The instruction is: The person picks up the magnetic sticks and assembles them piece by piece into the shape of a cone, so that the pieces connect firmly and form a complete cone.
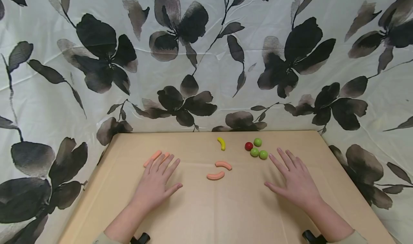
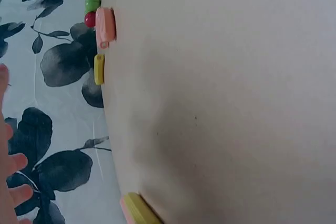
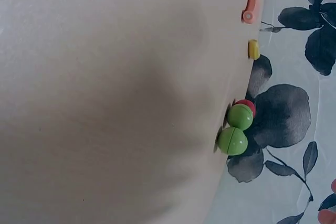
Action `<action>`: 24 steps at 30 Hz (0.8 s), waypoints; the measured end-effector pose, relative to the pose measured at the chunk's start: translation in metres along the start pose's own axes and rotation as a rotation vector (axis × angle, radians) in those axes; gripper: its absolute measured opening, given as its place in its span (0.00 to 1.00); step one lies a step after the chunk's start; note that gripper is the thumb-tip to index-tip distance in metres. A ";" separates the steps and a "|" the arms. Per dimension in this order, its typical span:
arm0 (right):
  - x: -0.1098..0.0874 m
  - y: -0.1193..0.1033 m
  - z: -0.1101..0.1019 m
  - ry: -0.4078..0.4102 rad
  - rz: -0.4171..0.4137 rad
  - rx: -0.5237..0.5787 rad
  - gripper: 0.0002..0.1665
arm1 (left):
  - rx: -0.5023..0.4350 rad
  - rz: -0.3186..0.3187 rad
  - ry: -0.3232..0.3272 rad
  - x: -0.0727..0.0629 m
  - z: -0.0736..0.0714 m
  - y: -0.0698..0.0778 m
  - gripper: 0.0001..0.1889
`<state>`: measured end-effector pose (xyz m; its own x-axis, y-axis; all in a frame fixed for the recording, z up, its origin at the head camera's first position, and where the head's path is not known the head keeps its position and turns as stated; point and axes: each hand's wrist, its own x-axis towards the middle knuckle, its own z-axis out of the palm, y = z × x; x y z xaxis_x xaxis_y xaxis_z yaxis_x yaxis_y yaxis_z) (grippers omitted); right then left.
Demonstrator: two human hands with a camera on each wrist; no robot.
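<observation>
My left hand (image 1: 155,186) is spread, palm down, over the left of the table, with nothing in it. Its fingertips overlap a pink sausage-shaped piece (image 1: 152,158) and a second pinkish piece (image 1: 166,155), partly hidden. In the left wrist view a yellow piece (image 2: 140,209) lies there against a pink one. My right hand (image 1: 297,183) is likewise spread and holds nothing; its fingertips are close to several green balls (image 1: 263,154) and a red ball (image 1: 248,146). Between the hands lie two curved pink sausage pieces (image 1: 215,176) and a yellow banana-shaped piece (image 1: 221,144).
The wooden tabletop (image 1: 213,208) ends at a straight back edge just behind the yellow piece and the balls. A white cloth (image 1: 226,64) with dark flowers hangs behind it and lies along both sides.
</observation>
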<state>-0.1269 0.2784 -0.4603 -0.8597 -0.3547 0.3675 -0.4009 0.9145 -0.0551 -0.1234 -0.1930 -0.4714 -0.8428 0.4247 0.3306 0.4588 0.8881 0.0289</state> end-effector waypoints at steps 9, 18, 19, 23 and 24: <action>0.007 0.000 0.005 0.004 0.021 0.075 0.56 | -0.148 -0.067 -0.002 0.006 0.008 0.011 0.35; 0.018 0.008 0.016 -0.088 0.179 0.218 0.40 | -0.302 -0.116 -0.031 0.029 0.020 0.035 0.25; 0.020 0.010 0.018 -0.083 0.182 0.222 0.38 | -0.307 -0.104 -0.033 0.032 0.021 0.038 0.24; 0.030 0.015 0.025 -0.118 0.212 0.261 0.35 | -0.300 -0.042 -0.047 0.045 0.029 0.049 0.20; 0.033 0.016 0.026 -0.136 0.224 0.269 0.34 | -0.297 -0.024 -0.056 0.047 0.031 0.052 0.19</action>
<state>-0.1698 0.2766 -0.4735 -0.9624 -0.1909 0.1933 -0.2516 0.8948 -0.3689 -0.1483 -0.1211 -0.4836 -0.8650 0.4201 0.2745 0.4935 0.8113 0.3134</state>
